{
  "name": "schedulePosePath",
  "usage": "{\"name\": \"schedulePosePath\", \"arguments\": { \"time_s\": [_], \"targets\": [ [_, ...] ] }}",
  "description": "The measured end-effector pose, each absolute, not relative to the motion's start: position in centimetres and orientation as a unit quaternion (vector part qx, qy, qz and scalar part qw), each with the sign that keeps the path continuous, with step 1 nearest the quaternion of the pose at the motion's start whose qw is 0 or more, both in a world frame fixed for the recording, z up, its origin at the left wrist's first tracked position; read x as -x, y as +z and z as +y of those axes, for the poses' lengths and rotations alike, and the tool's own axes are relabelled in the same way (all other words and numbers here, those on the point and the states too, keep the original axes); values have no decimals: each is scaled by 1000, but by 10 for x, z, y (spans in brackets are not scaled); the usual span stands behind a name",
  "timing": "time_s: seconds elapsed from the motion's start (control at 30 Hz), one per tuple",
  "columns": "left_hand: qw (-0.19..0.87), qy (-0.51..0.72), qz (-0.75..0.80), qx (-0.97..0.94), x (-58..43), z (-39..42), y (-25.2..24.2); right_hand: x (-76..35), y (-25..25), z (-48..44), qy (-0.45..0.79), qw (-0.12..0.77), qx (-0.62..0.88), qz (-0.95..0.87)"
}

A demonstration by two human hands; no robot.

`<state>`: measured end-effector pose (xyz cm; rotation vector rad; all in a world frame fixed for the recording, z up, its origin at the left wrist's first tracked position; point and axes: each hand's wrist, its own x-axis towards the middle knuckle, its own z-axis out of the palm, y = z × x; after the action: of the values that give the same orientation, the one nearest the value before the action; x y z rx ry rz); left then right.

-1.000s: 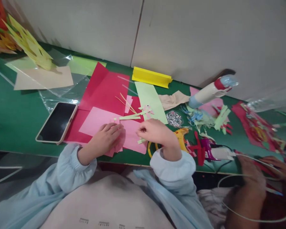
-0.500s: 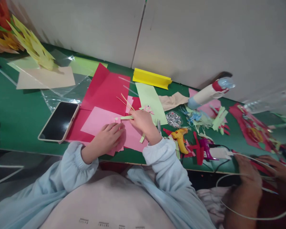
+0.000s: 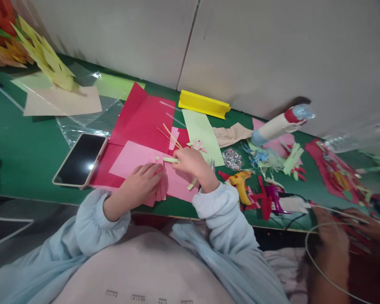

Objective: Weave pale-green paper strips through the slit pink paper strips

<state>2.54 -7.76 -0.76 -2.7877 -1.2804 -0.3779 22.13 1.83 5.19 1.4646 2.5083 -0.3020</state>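
Observation:
My right hand is closed on a light green paper strip, its far end lying across narrow pink paper strips. Fingers stretched out flat, my left hand presses down on those pink strips. Beneath both hands lies a pink paper sheet, on top of a red sheet. Thin pale strips stick out beyond my right fingers. Just past that hand, a small pink paper flower rests on a pale green sheet. Scissor tips show beside my right wrist.
A phone lies at left. To the right are a tub of beads, a yellow glue gun, a bottle and a purple tool. At far right, another person's hands work near a white cable.
My left fingers have shifted slightly on the pink strips, while my right hand keeps hold of the green strip. The view has drifted a little. The white cable at right has moved.

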Motion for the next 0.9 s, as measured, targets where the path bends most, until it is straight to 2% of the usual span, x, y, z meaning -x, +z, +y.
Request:
{"name": "schedulePosePath", "arguments": {
  "time_s": [0.2, 0.47, 0.9],
  "targets": [
    [20, -123, -425, 897, -20, -77, -6, -229, 45, 25, -97, 96, -527, 839],
    [-4, -132, -393, 910, -21, -79, -16, -231, 34, 28, -136, 33, -512, 848],
    [-10, -130, -382, 915, -25, -85, -26, -228, 26, 29, -111, 19, -517, 849]
  ]
}}
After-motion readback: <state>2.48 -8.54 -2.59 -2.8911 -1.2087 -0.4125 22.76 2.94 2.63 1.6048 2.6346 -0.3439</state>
